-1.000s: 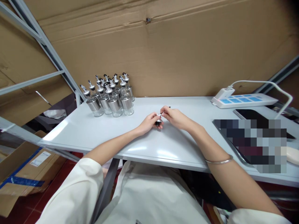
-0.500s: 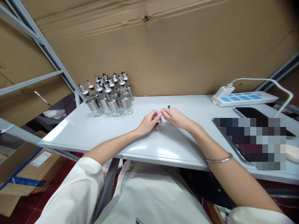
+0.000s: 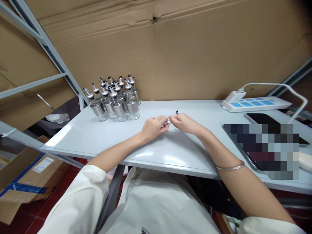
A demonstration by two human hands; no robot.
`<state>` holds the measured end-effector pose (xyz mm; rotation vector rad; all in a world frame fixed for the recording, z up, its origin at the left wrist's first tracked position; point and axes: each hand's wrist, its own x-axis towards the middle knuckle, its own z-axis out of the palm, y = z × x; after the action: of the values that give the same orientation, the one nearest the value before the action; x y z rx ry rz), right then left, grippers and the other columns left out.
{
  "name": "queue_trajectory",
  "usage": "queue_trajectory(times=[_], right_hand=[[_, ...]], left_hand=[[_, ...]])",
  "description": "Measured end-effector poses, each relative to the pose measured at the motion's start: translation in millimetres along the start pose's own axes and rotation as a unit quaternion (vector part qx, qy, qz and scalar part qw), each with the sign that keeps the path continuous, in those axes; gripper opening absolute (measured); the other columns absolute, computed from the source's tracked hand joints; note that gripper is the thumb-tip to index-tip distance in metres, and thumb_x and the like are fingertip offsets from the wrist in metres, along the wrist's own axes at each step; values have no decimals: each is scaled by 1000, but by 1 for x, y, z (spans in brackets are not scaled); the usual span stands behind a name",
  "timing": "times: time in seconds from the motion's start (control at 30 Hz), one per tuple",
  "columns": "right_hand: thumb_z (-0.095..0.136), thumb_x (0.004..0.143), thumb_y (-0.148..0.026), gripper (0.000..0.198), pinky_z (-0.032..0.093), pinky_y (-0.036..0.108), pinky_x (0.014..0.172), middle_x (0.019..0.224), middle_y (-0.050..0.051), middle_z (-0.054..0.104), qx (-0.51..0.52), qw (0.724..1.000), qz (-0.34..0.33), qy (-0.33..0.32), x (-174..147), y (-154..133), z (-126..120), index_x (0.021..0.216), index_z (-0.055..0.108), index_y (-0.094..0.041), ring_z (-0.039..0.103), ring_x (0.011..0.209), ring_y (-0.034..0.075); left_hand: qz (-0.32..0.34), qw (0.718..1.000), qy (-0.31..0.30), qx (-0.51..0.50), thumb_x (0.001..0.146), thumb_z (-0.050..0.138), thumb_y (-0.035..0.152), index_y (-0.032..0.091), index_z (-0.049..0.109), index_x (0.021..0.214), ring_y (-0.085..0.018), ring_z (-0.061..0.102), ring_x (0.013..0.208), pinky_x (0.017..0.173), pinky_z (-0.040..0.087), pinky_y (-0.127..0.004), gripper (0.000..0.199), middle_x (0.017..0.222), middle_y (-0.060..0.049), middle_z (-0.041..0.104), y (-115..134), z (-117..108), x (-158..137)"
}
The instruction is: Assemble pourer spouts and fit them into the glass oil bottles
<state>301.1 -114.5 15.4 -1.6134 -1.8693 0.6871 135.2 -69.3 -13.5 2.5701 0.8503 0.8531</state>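
Observation:
My left hand (image 3: 152, 128) is closed around a small silvery pour spout (image 3: 166, 123), which looks like the bottle tops nearby; most of it is covered by the fingers. My right hand (image 3: 184, 123) pinches at the spout's narrow end, its fingertips almost meeting those of the left. Just beyond the right hand lies a small black flip cap (image 3: 176, 112) on the white table (image 3: 136, 136). To the left stand several glass bottles (image 3: 120, 110) with steel sleeves, topped by silver spouts with black caps.
A white power strip (image 3: 258, 103) with a plugged-in charger (image 3: 234, 96) and cable sits at the back right. In front of it lie a dark phone (image 3: 258, 119) and a blurred-out device. Cardboard (image 3: 180, 55) walls the rear; an open carton (image 3: 44, 177) is on the floor at left.
My left hand has turned over, so its back now faces up and hides more of the spout. The right hand stays at the spout's end, shifted only slightly.

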Motion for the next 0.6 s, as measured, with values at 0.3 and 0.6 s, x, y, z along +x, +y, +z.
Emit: queue_trajectory(times=[0.3, 0.6], right_hand=[[38, 88, -50, 40, 37, 26, 59, 57, -2, 47, 52, 998, -16, 34, -1, 8, -12, 61, 41, -21, 42, 55, 12], [60, 74, -34, 16, 44, 30, 66, 68, 2, 64, 16, 988, -39, 148, 5, 35, -31, 72, 50, -22, 58, 64, 17]], left_hand=[[-121, 975, -36, -184, 97, 34, 38, 22, 45, 93, -10, 53, 46, 58, 41, -22, 20, 67, 5, 61, 0, 1, -6], [-83, 984, -39, -152, 96, 38, 35, 22, 47, 95, -11, 57, 55, 63, 42, -22, 15, 69, 4, 63, -2, 4, -6]])
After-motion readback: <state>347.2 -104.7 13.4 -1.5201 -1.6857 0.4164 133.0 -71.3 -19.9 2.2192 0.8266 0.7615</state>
